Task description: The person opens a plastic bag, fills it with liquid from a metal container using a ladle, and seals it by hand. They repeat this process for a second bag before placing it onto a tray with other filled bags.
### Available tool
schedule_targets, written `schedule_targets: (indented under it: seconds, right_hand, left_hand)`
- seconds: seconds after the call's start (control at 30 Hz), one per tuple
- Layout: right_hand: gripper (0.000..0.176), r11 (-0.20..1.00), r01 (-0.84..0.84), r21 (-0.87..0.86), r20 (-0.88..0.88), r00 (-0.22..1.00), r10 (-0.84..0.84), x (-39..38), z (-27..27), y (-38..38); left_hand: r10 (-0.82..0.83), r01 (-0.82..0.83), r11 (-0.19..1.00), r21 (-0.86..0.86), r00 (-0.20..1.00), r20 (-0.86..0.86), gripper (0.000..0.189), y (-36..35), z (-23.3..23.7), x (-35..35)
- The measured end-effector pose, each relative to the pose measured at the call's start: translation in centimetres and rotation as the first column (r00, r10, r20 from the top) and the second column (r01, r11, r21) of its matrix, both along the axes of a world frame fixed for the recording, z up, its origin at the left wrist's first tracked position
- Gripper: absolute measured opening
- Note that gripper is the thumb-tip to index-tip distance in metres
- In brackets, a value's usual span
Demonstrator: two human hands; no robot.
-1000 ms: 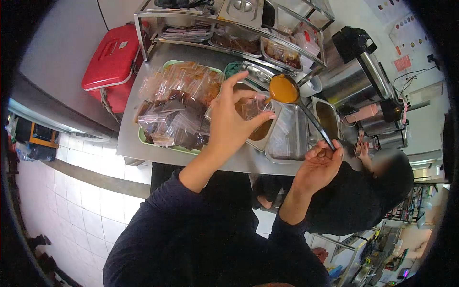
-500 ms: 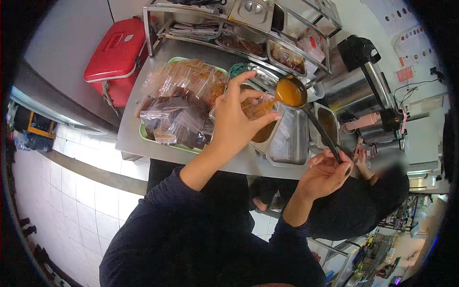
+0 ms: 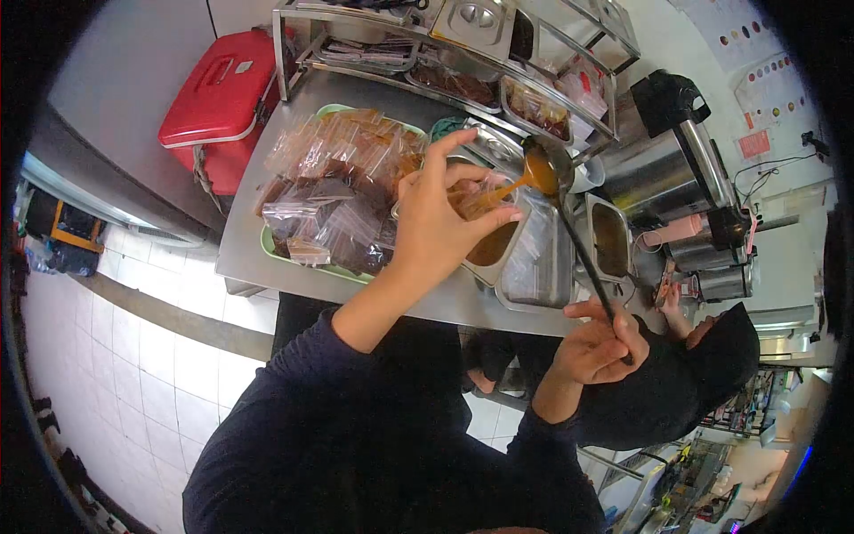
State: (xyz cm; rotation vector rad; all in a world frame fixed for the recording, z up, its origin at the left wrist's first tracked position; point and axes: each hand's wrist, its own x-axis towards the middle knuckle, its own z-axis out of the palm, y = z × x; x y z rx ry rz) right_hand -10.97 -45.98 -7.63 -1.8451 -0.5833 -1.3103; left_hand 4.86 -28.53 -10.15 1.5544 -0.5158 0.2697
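Observation:
My left hand (image 3: 436,214) holds a small clear plastic bag (image 3: 473,198) by its mouth, thumb and fingers spread to keep it apart. My right hand (image 3: 603,349) grips the long black handle of a ladle (image 3: 550,167). The ladle is tipped beside the bag, and a stream of orange sauce (image 3: 509,189) runs from it into the bag's mouth. Below the bag stands a steel pan of brownish sauce (image 3: 489,249). Beside that is a pan with clear plastic bags (image 3: 534,262) in it. Part of the held bag is hidden behind my left hand.
A green tray (image 3: 269,242) piled with filled bags (image 3: 342,182) lies on the left. Another sauce pan (image 3: 610,238) stands at right, near large steel dispensers (image 3: 663,173). Behind is a steel rack (image 3: 374,76); a red cooler (image 3: 218,98) stands left. A person in black (image 3: 663,392) is at right.
The ladle has tilted further and its bowl holds less sauce, with a stream now falling into the bag. My right hand has turned and shifted slightly down. My left hand stays in place.

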Motion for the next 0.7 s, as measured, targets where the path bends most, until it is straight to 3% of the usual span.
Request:
schedule_targets:
  seconds: [0.07,0.17,0.3,0.47,0.6,0.7]
  right_hand:
    - [0.034,0.996,0.019,-0.084,0.013,1.0,-0.018,0.1,0.2,0.0]
    - [0.033,0.993,0.096,-0.067,-0.019,0.995,-0.097,-0.2,-0.1,0.0]
    - [0.032,0.938,0.063,0.34,-0.078,0.996,-0.039,0.2,-1.2,0.8]
    - [0.033,0.65,0.089,0.755,-0.164,0.985,0.055,1.3,-0.9,1.7]
    - [0.033,0.242,0.11,0.964,-0.167,0.959,0.23,2.3,-0.2,0.6]
    - [0.032,0.208,0.148,0.967,-0.201,0.944,0.263,3.2,-1.0,-0.5]
  left_hand:
    - [0.006,-0.006,1.0,0.004,1.0,0.019,0.093,0.0,0.0,0.1]
    - [-0.002,0.002,1.0,0.003,1.0,0.006,0.092,0.1,0.2,0.0]
    - [-0.017,0.017,1.0,0.009,0.999,-0.037,0.091,0.2,0.2,-0.3]
    - [-0.015,0.014,1.0,0.01,1.0,0.003,0.092,1.1,0.6,-0.7]
    - [0.037,-0.046,0.995,0.084,0.994,0.106,0.091,4.1,-0.4,-0.9]
    - [-0.048,0.036,0.987,-0.154,0.996,-0.078,0.091,7.2,0.0,-2.0]
